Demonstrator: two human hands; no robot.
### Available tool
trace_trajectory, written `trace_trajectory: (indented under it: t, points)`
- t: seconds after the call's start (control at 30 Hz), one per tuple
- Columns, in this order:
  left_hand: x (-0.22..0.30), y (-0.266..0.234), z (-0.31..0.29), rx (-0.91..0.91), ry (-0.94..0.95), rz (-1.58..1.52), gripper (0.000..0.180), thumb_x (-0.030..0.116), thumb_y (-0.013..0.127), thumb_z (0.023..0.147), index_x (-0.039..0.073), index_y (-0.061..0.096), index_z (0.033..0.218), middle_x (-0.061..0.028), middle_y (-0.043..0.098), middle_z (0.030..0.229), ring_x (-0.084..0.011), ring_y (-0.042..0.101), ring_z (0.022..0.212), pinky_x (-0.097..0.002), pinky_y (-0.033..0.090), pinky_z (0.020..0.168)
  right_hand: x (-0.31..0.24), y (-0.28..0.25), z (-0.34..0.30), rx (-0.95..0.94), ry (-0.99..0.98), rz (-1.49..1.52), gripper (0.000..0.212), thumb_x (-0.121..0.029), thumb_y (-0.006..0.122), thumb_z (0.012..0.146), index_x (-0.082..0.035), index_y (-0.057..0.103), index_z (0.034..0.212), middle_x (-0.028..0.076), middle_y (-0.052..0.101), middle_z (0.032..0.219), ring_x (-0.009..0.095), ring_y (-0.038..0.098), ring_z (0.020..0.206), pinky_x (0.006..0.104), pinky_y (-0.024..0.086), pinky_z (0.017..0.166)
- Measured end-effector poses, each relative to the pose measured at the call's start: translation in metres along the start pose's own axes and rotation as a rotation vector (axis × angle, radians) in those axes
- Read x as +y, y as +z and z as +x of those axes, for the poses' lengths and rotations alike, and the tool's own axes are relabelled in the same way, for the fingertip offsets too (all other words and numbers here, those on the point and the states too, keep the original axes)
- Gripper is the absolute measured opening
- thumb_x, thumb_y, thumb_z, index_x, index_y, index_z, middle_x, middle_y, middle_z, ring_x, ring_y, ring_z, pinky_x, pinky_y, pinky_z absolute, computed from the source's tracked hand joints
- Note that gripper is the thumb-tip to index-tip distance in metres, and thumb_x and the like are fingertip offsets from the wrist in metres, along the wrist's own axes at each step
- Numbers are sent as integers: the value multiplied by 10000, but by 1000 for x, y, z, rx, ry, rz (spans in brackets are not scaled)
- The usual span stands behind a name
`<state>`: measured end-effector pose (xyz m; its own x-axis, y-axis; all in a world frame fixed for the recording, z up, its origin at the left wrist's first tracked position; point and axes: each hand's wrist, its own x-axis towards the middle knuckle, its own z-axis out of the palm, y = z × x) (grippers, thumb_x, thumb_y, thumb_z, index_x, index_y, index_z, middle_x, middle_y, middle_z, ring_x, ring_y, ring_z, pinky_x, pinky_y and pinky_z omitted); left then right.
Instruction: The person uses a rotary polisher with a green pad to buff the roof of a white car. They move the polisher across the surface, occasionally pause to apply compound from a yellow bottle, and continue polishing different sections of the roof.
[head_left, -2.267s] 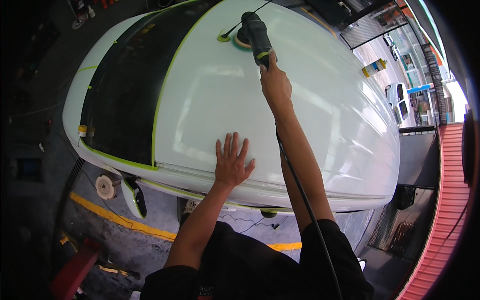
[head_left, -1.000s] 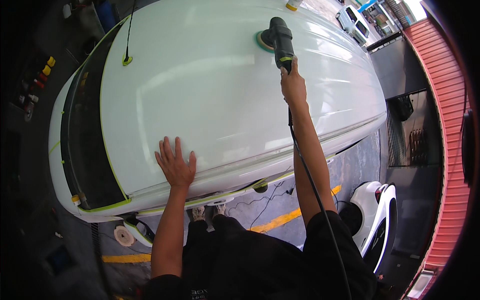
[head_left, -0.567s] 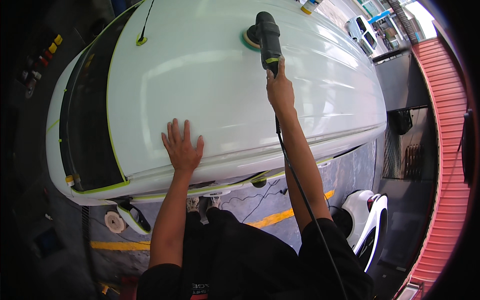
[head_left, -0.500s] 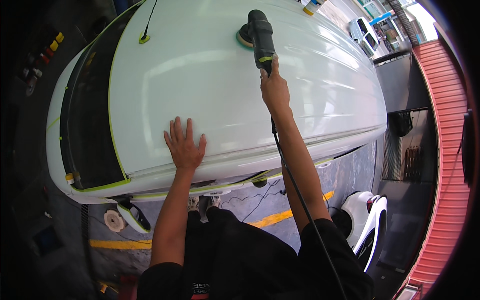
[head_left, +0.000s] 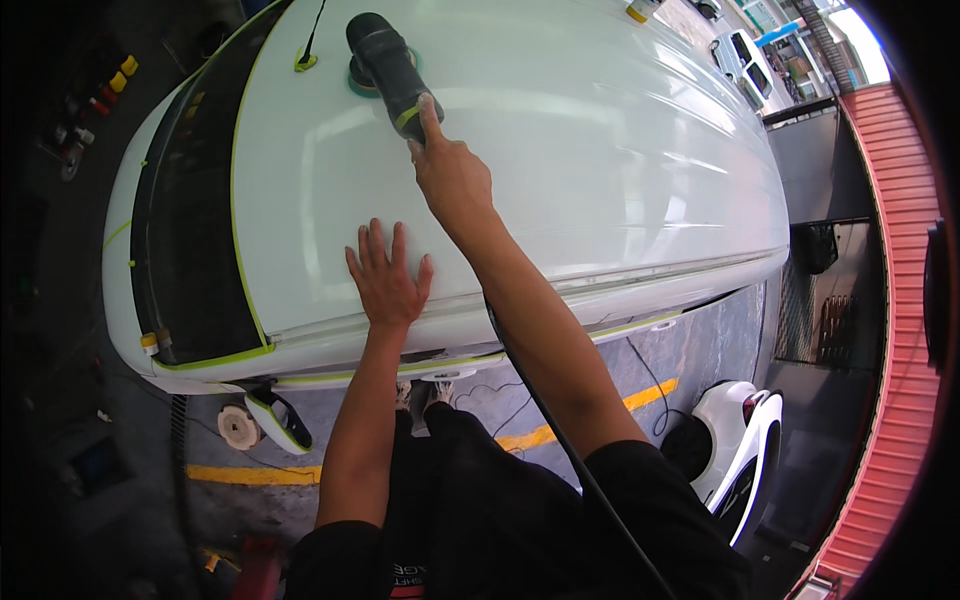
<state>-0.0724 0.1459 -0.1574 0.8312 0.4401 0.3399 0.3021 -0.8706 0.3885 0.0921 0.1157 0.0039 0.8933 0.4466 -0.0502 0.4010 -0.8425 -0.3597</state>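
Note:
A black polisher with a green pad rests on the white van roof, toward the far left part of the panel. My right hand is closed round the polisher's rear grip, its index finger stretched along the body. The black power cord runs back under my right forearm toward me. My left hand lies flat on the roof near its closest edge, fingers spread, holding nothing. Left of the polisher, an antenna rises from a base wrapped in yellow-green tape.
Yellow-green tape lines the dark windscreen at left. A side mirror sticks out below, beside a round beige pad-like object. Cables lie on the grey floor. A white car stands at lower right, and a tape roll sits at the roof's far side.
My right hand has swept the polisher leftward across the roof, closer to the antenna, and the tool is now tilted. My left hand stays flat on about the same spot.

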Motion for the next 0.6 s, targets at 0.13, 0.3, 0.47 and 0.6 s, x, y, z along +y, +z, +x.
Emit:
trace_trajectory:
  t: [0.13,0.3,0.47,0.6]
  points:
    - [-3,0,1,6,8,24,677,477,639,976,121,523,1539,-220,388,1644,-445,349,1534,-678,230,1236,9,-3,-18,-49,-40,15,672,-394,564,1088,-279,283,1687,225,728,832,428,748,799,532,575,699]
    - [1,-2,2,0,-7,26,669,444,647,982,123,509,1553,-210,363,1661,-427,332,1552,-650,209,1260,46,-27,-44,-26,55,-33,703,-412,571,1086,-307,242,1698,234,729,875,427,749,797,523,584,693]
    - [0,-3,0,-9,-25,18,670,439,641,992,119,503,1564,-209,364,1662,-418,318,1562,-636,183,1277,111,-58,-67,65,195,-22,730,-390,555,1095,-278,179,1711,275,744,894,478,734,812,562,566,729]
    - [3,-6,0,-21,-35,17,669,441,635,999,110,502,1564,-209,365,1661,-413,310,1568,-633,171,1282,153,-79,-79,164,320,1,715,-373,513,1116,-227,146,1712,315,744,930,515,730,846,583,555,747]
